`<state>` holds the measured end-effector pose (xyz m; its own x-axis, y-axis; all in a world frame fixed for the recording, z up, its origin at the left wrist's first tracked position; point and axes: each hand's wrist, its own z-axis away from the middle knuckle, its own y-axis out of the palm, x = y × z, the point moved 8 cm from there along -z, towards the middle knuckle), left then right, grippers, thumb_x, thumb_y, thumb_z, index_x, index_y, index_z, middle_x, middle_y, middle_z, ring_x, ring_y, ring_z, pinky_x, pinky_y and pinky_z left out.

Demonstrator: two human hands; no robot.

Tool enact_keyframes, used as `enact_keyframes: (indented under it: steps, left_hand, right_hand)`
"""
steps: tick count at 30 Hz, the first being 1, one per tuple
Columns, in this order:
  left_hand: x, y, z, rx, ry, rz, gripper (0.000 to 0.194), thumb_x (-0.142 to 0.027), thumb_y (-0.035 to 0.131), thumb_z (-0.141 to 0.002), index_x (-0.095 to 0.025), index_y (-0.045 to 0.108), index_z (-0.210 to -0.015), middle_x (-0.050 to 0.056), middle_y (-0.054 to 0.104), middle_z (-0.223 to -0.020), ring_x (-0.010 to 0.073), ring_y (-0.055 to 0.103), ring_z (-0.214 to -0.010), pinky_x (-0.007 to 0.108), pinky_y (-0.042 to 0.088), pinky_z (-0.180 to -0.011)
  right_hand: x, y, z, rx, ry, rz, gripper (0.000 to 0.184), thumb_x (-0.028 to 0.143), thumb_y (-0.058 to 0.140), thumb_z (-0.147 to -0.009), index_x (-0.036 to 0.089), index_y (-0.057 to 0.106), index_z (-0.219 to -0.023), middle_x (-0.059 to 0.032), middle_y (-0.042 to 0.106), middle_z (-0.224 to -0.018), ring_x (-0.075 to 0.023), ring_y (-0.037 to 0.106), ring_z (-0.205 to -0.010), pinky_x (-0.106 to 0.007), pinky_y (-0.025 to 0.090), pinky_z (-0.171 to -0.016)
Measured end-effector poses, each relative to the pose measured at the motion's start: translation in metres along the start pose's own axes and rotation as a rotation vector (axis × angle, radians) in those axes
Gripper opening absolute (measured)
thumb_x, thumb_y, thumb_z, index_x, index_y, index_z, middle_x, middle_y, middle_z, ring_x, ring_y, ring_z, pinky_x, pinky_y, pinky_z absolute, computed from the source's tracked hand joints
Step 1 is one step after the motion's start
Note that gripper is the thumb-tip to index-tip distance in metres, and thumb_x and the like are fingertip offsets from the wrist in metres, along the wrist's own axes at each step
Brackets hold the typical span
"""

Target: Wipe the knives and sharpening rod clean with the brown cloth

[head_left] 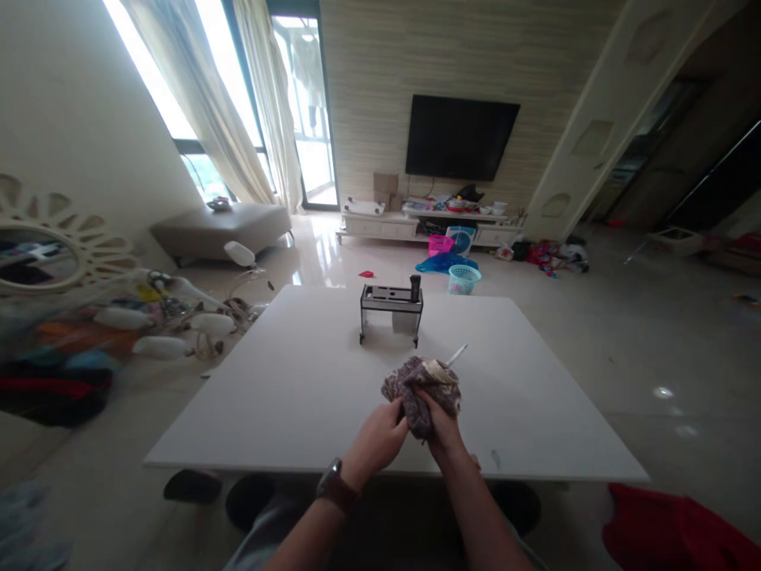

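Observation:
Over the near part of the white table (285, 388) a bunched, brown-and-cream patterned cloth (416, 381) is held in both hands. My left hand (380, 432), with a watch on its wrist, has its fingers closed on the cloth's left edge. My right hand (443, 424) is wrapped round the cloth from the right, thumb on top. From behind the cloth a thin, pale, pointed thing (457, 354) sticks out to the upper right; the folds hide its rest. Beyond the cloth stands a dark-framed rack (389, 300) with slots in its top and a black handle-like piece (414, 288) upright at its right end.
A small grey mark or scrap (495, 457) is at the table's front right. Past the far edge are a light blue basket (464, 277) and a blue plastic bag (445, 262). Lamp parts (212, 323) clutter the left floor; red fabric (678, 527) is at lower right.

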<state>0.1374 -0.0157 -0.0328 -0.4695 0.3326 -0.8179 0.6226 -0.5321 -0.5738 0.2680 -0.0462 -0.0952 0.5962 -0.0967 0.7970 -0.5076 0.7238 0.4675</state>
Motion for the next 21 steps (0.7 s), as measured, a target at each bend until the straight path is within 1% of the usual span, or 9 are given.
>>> enact_keyframes:
  steps: [4, 7, 9, 12, 14, 17, 19, 21]
  left_hand:
    - [-0.001, -0.011, -0.017, 0.055, 0.013, -0.094, 0.029, -0.033, 0.044, -0.099, -0.019, 0.070, -0.101, 0.013, 0.077, -0.109, 0.0267, 0.070, -0.102, 0.032, 0.049, -0.088]
    - [0.002, -0.013, -0.028, 0.101, 0.010, -0.152, 0.030, -0.032, 0.043, -0.099, -0.020, 0.070, -0.103, 0.013, 0.077, -0.112, 0.0271, 0.071, -0.104, 0.033, 0.050, -0.088]
    - [0.007, -0.013, -0.031, 0.120, -0.012, -0.222, 0.030, -0.027, 0.040, -0.099, -0.020, 0.069, -0.107, 0.015, 0.077, -0.113, 0.0282, 0.071, -0.105, 0.034, 0.050, -0.087]
    - [0.011, -0.013, -0.030, 0.134, -0.052, -0.310, 0.032, -0.017, 0.039, -0.094, -0.020, 0.067, -0.110, 0.016, 0.077, -0.114, 0.0298, 0.072, -0.104, 0.035, 0.050, -0.085]
    - [0.011, -0.015, -0.027, 0.135, -0.056, -0.307, 0.032, -0.015, 0.040, -0.093, -0.020, 0.067, -0.110, 0.015, 0.076, -0.116, 0.0291, 0.072, -0.106, 0.034, 0.049, -0.084]
    - [0.004, -0.025, -0.023, 0.115, -0.014, -0.246, 0.029, -0.023, 0.040, -0.099, -0.022, 0.067, -0.109, 0.012, 0.076, -0.118, 0.0262, 0.071, -0.107, 0.032, 0.048, -0.084]
    - [-0.001, -0.035, -0.019, 0.085, 0.011, -0.236, 0.028, -0.032, 0.041, -0.102, -0.023, 0.067, -0.108, 0.011, 0.077, -0.114, 0.0253, 0.070, -0.103, 0.031, 0.046, -0.081]
    - [-0.002, -0.047, -0.016, 0.055, 0.007, -0.264, 0.027, -0.035, 0.043, -0.102, -0.023, 0.067, -0.102, 0.010, 0.077, -0.105, 0.0246, 0.070, -0.095, 0.030, 0.042, -0.075]
  right_hand:
    - [-0.008, 0.002, -0.017, -0.024, -0.017, -0.055, 0.052, 0.028, 0.097, -0.052, 0.015, 0.079, -0.099, -0.0067, 0.082, -0.101, -0.0245, 0.079, -0.093, -0.034, 0.066, -0.084]
    - [-0.010, 0.006, -0.026, -0.031, -0.037, -0.067, 0.053, 0.030, 0.097, -0.053, 0.016, 0.078, -0.100, -0.0072, 0.081, -0.106, -0.0248, 0.078, -0.098, -0.036, 0.065, -0.090]
    - [-0.010, 0.007, -0.028, -0.045, -0.055, -0.073, 0.056, 0.031, 0.097, -0.053, 0.016, 0.077, -0.103, -0.0071, 0.080, -0.108, -0.0247, 0.077, -0.100, -0.038, 0.063, -0.094]
    - [-0.008, 0.007, -0.026, -0.083, -0.092, -0.048, 0.061, 0.030, 0.097, -0.051, 0.016, 0.076, -0.107, -0.0061, 0.080, -0.109, -0.0248, 0.076, -0.104, -0.041, 0.061, -0.098]
    - [-0.002, 0.007, -0.021, -0.110, -0.140, -0.029, 0.061, 0.029, 0.097, -0.051, 0.018, 0.076, -0.107, -0.0049, 0.080, -0.108, -0.0249, 0.075, -0.106, -0.044, 0.060, -0.101]
    - [0.015, 0.013, -0.016, -0.090, -0.208, -0.047, 0.060, 0.028, 0.097, -0.052, 0.019, 0.075, -0.108, -0.0042, 0.080, -0.107, -0.0246, 0.075, -0.108, -0.047, 0.057, -0.105]
    - [0.027, 0.019, -0.016, -0.052, -0.229, -0.080, 0.060, 0.026, 0.096, -0.054, 0.018, 0.075, -0.110, -0.0049, 0.080, -0.110, -0.0241, 0.074, -0.109, -0.047, 0.056, -0.107]
    - [0.038, 0.021, -0.019, -0.027, -0.252, -0.118, 0.059, 0.025, 0.095, -0.058, 0.018, 0.075, -0.113, -0.0051, 0.079, -0.114, -0.0231, 0.074, -0.110, -0.046, 0.054, -0.109]
